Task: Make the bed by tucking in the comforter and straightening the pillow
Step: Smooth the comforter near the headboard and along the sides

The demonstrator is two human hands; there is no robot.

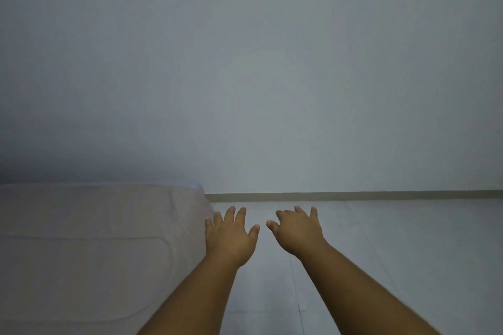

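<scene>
Spread wide, gripping nothing: left hand (pixel 230 234) and right hand (pixel 298 231), held out over the floor (pixel 394 253). Lies to their left: the bed (pixel 187 226) under its pale comforter (pixel 81 212), side edge running toward the wall (pixel 272 62). Nearest the left hand, just beside its little finger. No pillow in view.

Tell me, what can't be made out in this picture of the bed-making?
Head view:
- bed: cut off by the left and bottom edges; no pillow shows; too dim and blurred to tell comforter from sheet.
- left hand: unclear whether its little finger touches the bed.
- right hand: palm faces away.
</scene>
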